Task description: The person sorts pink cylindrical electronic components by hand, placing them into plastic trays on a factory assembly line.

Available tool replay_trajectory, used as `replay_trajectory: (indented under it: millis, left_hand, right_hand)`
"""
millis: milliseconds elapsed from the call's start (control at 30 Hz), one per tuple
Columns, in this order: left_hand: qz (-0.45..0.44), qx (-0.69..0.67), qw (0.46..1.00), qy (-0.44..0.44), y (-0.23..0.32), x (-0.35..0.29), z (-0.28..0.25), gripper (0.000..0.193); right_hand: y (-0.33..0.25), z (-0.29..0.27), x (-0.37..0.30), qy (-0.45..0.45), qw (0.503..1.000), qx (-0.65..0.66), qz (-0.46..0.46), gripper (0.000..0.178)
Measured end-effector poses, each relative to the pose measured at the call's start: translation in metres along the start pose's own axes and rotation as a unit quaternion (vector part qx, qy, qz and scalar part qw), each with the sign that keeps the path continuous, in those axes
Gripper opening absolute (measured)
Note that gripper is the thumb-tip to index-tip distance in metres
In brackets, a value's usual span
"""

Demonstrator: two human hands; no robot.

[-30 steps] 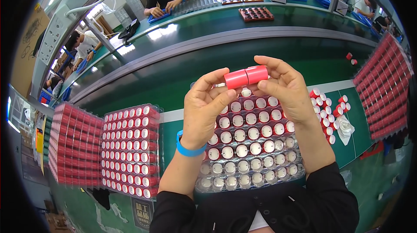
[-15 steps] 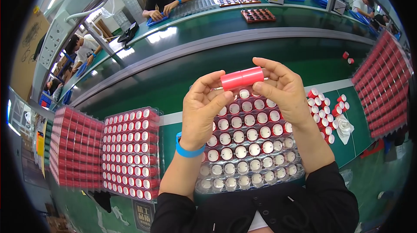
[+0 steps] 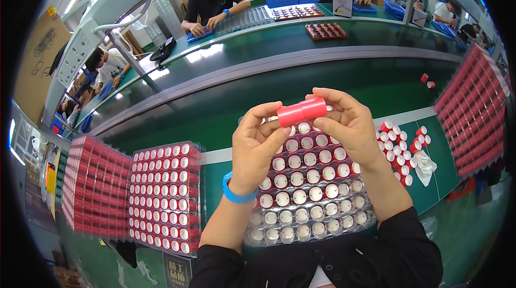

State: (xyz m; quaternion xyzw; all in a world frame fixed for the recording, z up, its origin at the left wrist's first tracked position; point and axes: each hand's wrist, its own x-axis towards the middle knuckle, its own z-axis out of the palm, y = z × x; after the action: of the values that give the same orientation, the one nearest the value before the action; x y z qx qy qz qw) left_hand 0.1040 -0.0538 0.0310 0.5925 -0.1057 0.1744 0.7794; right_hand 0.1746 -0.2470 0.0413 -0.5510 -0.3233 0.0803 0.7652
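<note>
Two glossy red cylinders are held end to end above the tray, slightly out of line with each other. My left hand (image 3: 256,140) pinches the left red cylinder (image 3: 291,115) between thumb and fingers. The right red cylinder (image 3: 315,108) is pinched in my right hand (image 3: 346,124). Their ends meet in the middle; whether they are joined cannot be seen. Below lies a clear plastic tray (image 3: 279,234) with rows of white-topped cylinders, red-sided in the far rows. My forearms cover part of its sides.
Stacked trays of red cylinders stand at left (image 3: 164,196) and far right (image 3: 473,110). Loose red cylinders (image 3: 396,148) and a crumpled white cloth (image 3: 424,167) lie on the right. Beyond the metal rail (image 3: 269,73), people work at another green bench.
The two cylinders now show a small step at their joint, where they lined up before. Both hands and the cylinders appear slightly lower in view, as the whole view has shifted.
</note>
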Motion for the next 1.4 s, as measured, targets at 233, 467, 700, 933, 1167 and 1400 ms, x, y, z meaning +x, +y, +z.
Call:
replay_trajectory:
  millis: [233,467,700,933,1167,1400]
  left_hand:
    - [-0.010,-0.029,0.999,0.008,0.005,0.003,0.002,0.045]
    - [-0.010,0.012,1.000,-0.013,-0.001,0.004,-0.002,0.044]
    - [0.043,0.087,0.995,-0.020,-0.002,0.003,0.000,0.045]
    - [0.054,0.114,0.992,-0.021,-0.004,0.003,0.000,0.045]
    - [0.055,0.126,0.991,-0.005,-0.006,0.003,0.000,0.045]
    - [0.060,0.265,0.962,-0.011,0.001,0.002,0.004,0.039]
  right_hand:
    - [0.005,-0.003,0.001,0.005,1.000,0.015,-0.003,0.044]
    - [0.000,-0.003,0.002,0.013,0.999,0.008,0.050,0.040]
    - [0.004,-0.003,0.002,0.001,1.000,0.003,0.002,0.045]
    - [0.004,-0.001,0.002,0.017,1.000,0.013,0.009,0.048]
    - [0.007,-0.001,0.003,0.012,1.000,0.015,0.007,0.048]
    - [-0.002,0.002,-0.002,-0.025,0.995,-0.095,0.002,0.044]
